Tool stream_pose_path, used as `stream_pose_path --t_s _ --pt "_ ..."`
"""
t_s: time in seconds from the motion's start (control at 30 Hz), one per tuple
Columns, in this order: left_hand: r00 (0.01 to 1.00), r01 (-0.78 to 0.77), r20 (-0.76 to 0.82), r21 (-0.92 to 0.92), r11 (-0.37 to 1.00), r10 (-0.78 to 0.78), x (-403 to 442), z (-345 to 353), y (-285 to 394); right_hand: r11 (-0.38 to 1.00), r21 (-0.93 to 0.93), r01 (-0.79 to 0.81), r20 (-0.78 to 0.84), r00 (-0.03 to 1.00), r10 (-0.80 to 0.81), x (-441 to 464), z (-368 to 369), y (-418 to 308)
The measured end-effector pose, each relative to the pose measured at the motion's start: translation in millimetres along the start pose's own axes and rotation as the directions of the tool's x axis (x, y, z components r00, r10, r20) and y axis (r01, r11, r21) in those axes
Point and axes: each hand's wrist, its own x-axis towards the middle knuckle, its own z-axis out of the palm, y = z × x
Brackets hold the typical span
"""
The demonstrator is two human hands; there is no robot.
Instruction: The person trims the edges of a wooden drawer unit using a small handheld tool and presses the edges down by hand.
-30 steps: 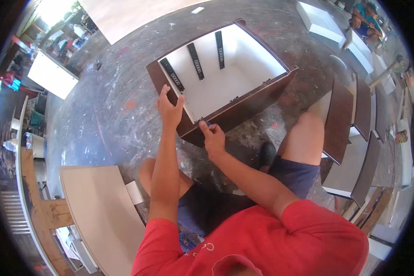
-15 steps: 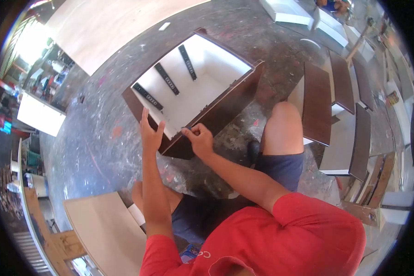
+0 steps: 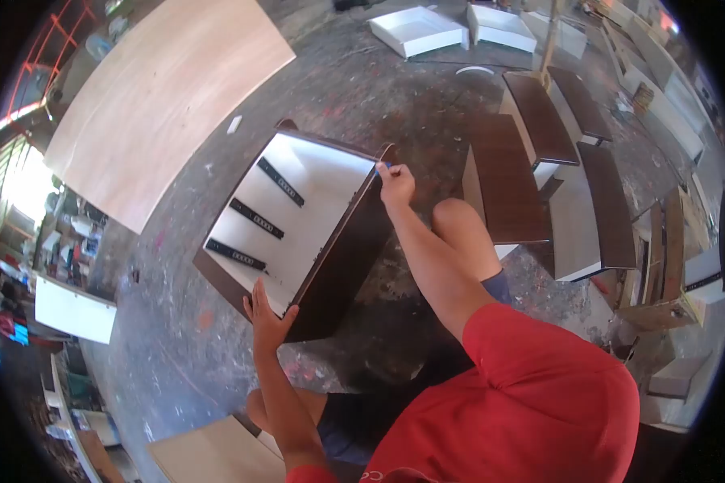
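A cabinet carcass with dark brown outer panels [image 3: 330, 294] and a white interior [image 3: 306, 173] lies open side up in front of me. Black drawer runners [image 3: 256, 217] are fixed along its inner left wall. My left hand [image 3: 270, 320], fingers spread, rests at its near corner. At the far right corner, my right hand [image 3: 398, 185] is closed in a pinch against the edge. A small blue thing [image 3: 383, 168] shows at those fingertips; its kind is too small to make out.
Brown-fronted drawers [image 3: 507, 177] stand to the right, with white drawer boxes [image 3: 419, 32] farther back. A large plywood sheet [image 3: 169, 105] lies at upper left, and a white panel [image 3: 74, 310] below it. A beige board [image 3: 213, 451] is near my left leg.
My right hand has moved along the cabinet's edge from the near corner to the far right corner. The left hand stays at the near corner. The camera view has turned.
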Motion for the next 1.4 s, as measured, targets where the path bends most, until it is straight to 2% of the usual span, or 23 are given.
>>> stream_pose_path --t_s 0.1,0.17,0.2,0.23,0.3,0.4,0.5,0.53,0.63,0.67,0.77,0.9,1.4 --pt "0.999 -0.002 -0.032 0.038 0.999 0.004 2.5 8.6 -9.7 0.977 -0.113 0.182 0.039 0.983 -0.179 -16.6 -7.3 -19.4" --pt "0.999 0.016 -0.045 0.042 0.999 -0.015 5.3 13.2 -9.7 0.922 -0.030 0.386 0.139 0.915 -0.379 -42.9 -8.4 -44.5" --pt "0.999 0.043 -0.025 0.061 0.997 -0.042 10.1 11.0 -3.5 0.934 -0.026 0.356 0.330 0.885 -0.328 -54.9 -15.5 -67.8" --pt "0.997 0.075 -0.002 0.080 0.994 -0.075 11.1 5.1 7.4 0.945 -0.035 0.326 0.511 0.818 -0.263 -65.1 -24.5 -92.5" --pt "0.993 0.117 0.017 0.117 0.986 -0.120 12.4 7.9 17.6 0.879 0.015 0.477 0.754 0.572 -0.324 -73.0 -31.2 -124.6" --pt "0.989 0.148 -0.004 0.163 0.976 -0.149 16.7 20.8 11.6 0.737 0.105 0.668 0.937 0.181 -0.298 -62.4 -29.8 -129.4" --pt "0.982 0.183 0.020 0.176 0.967 -0.189 22.5 13.4 27.6 0.561 0.185 0.806 0.899 0.092 -0.429 -49.1 -30.1 -109.9" --pt "0.980 0.192 0.023 0.155 0.969 -0.198 22.3 10.8 32.1 0.551 0.159 0.819 0.912 0.093 -0.400 -46.7 -33.1 -103.7" --pt "0.982 0.185 0.009 0.167 0.968 -0.189 22.8 17.0 22.1 0.631 0.127 0.765 0.949 0.092 -0.302 -51.3 -28.7 -105.0" --pt "0.978 0.203 0.013 0.159 0.966 -0.207 24.0 15.0 26.4 0.630 0.140 0.764 0.939 0.099 -0.329 -57.1 -25.8 -103.8" --pt "0.980 0.194 0.019 0.165 0.967 -0.200 24.2 12.9 27.1 0.705 0.093 0.703 0.981 0.056 -0.186 -76.5 -16.3 -92.1" --pt "0.987 0.161 -0.042 0.159 0.974 -0.156 22.5 18.3 24.2 0.542 0.205 0.815 0.973 -0.112 -0.201 -89.5 -15.1 -82.4" --pt "0.992 0.122 -0.020 0.166 0.978 -0.121 24.8 13.4 28.8 0.616 0.182 0.767 0.981 -0.096 -0.171 -87.4 -19.6 -94.5"
